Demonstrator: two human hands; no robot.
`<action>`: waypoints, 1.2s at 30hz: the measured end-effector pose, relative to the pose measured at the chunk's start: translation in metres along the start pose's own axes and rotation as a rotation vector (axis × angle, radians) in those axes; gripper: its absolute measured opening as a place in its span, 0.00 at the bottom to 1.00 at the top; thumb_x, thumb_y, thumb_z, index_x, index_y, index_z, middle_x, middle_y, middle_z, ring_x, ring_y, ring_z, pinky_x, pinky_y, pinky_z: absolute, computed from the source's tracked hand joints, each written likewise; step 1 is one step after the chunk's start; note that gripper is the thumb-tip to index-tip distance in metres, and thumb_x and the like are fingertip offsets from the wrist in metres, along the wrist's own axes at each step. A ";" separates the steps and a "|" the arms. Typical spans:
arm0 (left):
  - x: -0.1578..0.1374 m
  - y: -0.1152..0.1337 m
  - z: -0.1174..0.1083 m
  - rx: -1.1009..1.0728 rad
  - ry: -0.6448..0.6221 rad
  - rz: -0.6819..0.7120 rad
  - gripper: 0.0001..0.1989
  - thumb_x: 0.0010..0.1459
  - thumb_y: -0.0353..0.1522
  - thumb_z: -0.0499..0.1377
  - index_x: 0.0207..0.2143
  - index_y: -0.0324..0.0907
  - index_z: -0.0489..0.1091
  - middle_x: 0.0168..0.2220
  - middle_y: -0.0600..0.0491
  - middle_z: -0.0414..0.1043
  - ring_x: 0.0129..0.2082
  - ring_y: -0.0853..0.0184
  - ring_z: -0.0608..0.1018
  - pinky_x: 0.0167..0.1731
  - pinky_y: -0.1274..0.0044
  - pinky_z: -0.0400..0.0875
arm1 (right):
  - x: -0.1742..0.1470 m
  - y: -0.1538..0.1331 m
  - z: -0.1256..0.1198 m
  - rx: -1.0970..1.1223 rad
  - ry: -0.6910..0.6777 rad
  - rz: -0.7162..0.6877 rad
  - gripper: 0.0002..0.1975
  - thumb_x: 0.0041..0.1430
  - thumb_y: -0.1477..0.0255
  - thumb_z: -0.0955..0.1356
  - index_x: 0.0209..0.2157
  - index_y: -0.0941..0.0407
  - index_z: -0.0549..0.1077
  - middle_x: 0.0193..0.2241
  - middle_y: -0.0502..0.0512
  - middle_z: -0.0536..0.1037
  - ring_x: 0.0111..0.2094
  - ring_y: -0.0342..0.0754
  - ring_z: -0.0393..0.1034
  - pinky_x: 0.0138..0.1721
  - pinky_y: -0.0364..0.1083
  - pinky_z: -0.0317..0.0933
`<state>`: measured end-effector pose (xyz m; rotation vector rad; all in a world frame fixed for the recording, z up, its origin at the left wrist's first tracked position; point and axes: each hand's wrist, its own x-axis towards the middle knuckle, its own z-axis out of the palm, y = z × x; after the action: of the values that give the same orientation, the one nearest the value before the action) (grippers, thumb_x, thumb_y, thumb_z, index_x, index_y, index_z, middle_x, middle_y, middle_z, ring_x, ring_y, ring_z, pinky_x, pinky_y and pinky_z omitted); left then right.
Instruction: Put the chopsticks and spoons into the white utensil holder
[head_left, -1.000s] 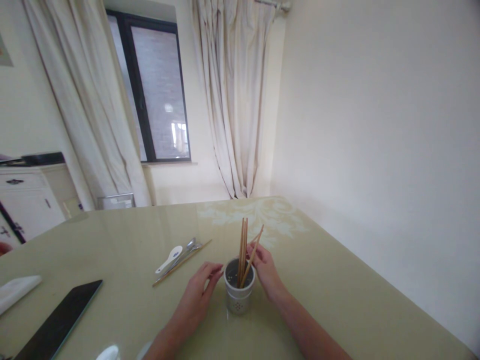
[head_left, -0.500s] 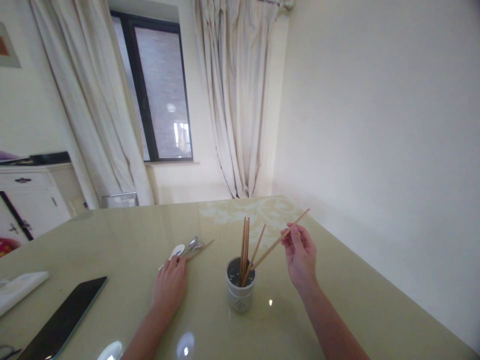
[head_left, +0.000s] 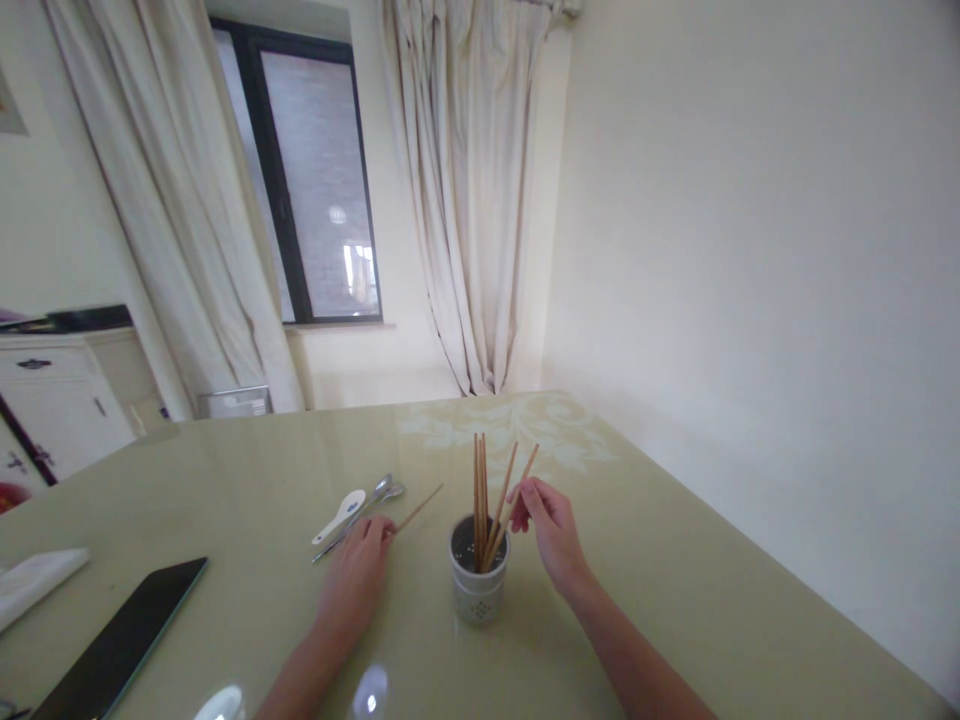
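A light grey holder cup [head_left: 479, 597] stands on the table with several wooden chopsticks [head_left: 481, 490] leaning in it. My right hand [head_left: 551, 525] pinches the upper part of one chopstick [head_left: 532, 460], whose lower end is inside the cup. Left of the cup, my left hand [head_left: 358, 565] is closed round the near end of another chopstick [head_left: 420, 507], which points away to the right. Just beyond that hand lie a white ceramic spoon [head_left: 341, 515] and metal spoons [head_left: 386, 488]; their handles are partly hidden by the hand.
A dark tablet [head_left: 124, 635] lies at the left on the pale green table [head_left: 420, 650]. Beside it is a white flat object [head_left: 45, 580]. A wall [head_left: 735, 350] runs along the table's right edge; a curtain [head_left: 472, 250] and window are behind.
My right hand has moved left to the cup, and its chopstick now stands steeper in it. My left hand has shifted right with its chopstick, uncovering more of the white spoon.
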<state>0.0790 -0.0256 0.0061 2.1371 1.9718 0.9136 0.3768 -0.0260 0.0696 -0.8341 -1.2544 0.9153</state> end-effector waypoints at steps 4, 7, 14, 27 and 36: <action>-0.004 0.019 0.009 -0.356 0.057 0.045 0.15 0.70 0.40 0.50 0.42 0.45 0.75 0.43 0.46 0.80 0.43 0.55 0.83 0.47 0.63 0.79 | -0.001 0.016 0.006 -0.009 -0.016 0.111 0.35 0.62 0.36 0.67 0.26 0.56 0.77 0.19 0.50 0.71 0.21 0.44 0.63 0.23 0.43 0.56; -0.010 0.039 0.010 -0.498 0.028 0.114 0.15 0.69 0.40 0.52 0.47 0.46 0.76 0.46 0.46 0.80 0.44 0.57 0.83 0.46 0.64 0.80 | -0.002 0.026 0.009 -0.019 -0.051 0.177 0.35 0.61 0.36 0.68 0.25 0.56 0.76 0.20 0.48 0.69 0.23 0.44 0.62 0.25 0.43 0.55; -0.019 0.061 0.002 -0.636 -0.079 0.184 0.14 0.72 0.40 0.55 0.49 0.48 0.79 0.49 0.46 0.81 0.46 0.59 0.83 0.49 0.67 0.80 | -0.001 0.041 0.013 -0.002 -0.114 0.237 0.32 0.52 0.38 0.75 0.27 0.56 0.77 0.21 0.47 0.71 0.24 0.45 0.64 0.27 0.43 0.59; -0.021 0.065 0.001 -0.615 -0.053 0.279 0.19 0.73 0.46 0.54 0.53 0.49 0.80 0.56 0.45 0.80 0.58 0.57 0.80 0.62 0.63 0.74 | 0.003 0.033 0.015 0.065 0.012 0.143 0.27 0.55 0.44 0.77 0.35 0.56 0.81 0.31 0.55 0.82 0.32 0.52 0.76 0.32 0.47 0.68; -0.038 0.065 -0.006 -0.744 -0.259 0.280 0.38 0.67 0.52 0.61 0.73 0.48 0.60 0.66 0.42 0.73 0.60 0.50 0.77 0.62 0.58 0.71 | 0.034 -0.004 -0.057 0.148 0.572 -0.190 0.25 0.58 0.49 0.77 0.45 0.55 0.80 0.31 0.50 0.77 0.31 0.45 0.69 0.33 0.45 0.65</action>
<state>0.1342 -0.0732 0.0270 1.9524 0.9940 1.1096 0.4358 0.0019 0.0795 -0.7715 -0.7420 0.5509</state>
